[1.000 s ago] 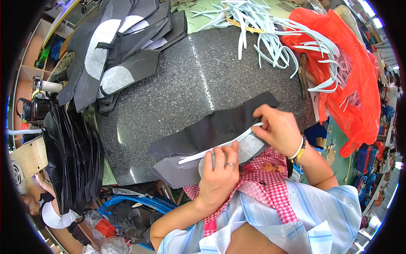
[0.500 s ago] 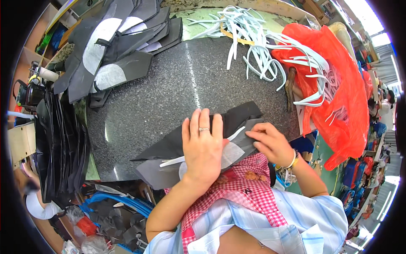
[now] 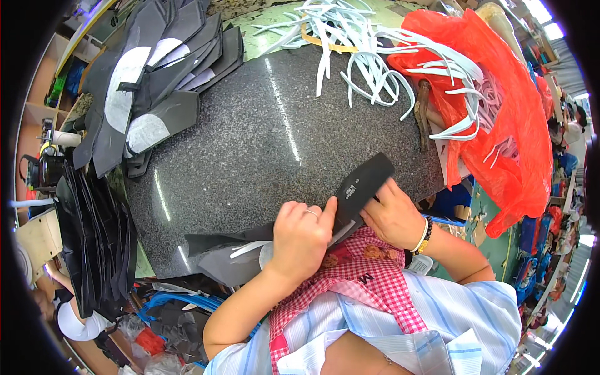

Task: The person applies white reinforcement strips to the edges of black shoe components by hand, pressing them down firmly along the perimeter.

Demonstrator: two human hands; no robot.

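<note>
The left hand (image 3: 299, 244) lies half closed over the middle of a dark sheet piece (image 3: 364, 183), fingers bent and bunched, the index fingertip at the edge of its raised end; the thumb is hidden, so whether it pinches from beneath or only presses, I cannot tell. The right hand (image 3: 394, 215) is closed on that raised end near its right tip, thumb on the near side and some fingertips out of sight behind the sheet. The piece sits at the near edge of the worktop (image 3: 231, 137), just above the checked apron (image 3: 369, 253), its grey left end (image 3: 222, 265) lying out past the left hand, with a narrow white strip (image 3: 247, 249) showing on it. The step in hand looks like turning the dark layer over along that strip. To do it well, I would let the left hand bear down as an anchor close to the fold, keep the right hand's pull light and even so the layer does not stretch or pucker, and smooth from the anchored middle toward the tip, checking that the strip stays straight beneath. Farther out, a heap of pale strips (image 3: 375, 78) lies at the far side beside a red plastic bag (image 3: 512, 150), and dark cut pieces (image 3: 169, 115) with white patches are piled at the far left.
</note>
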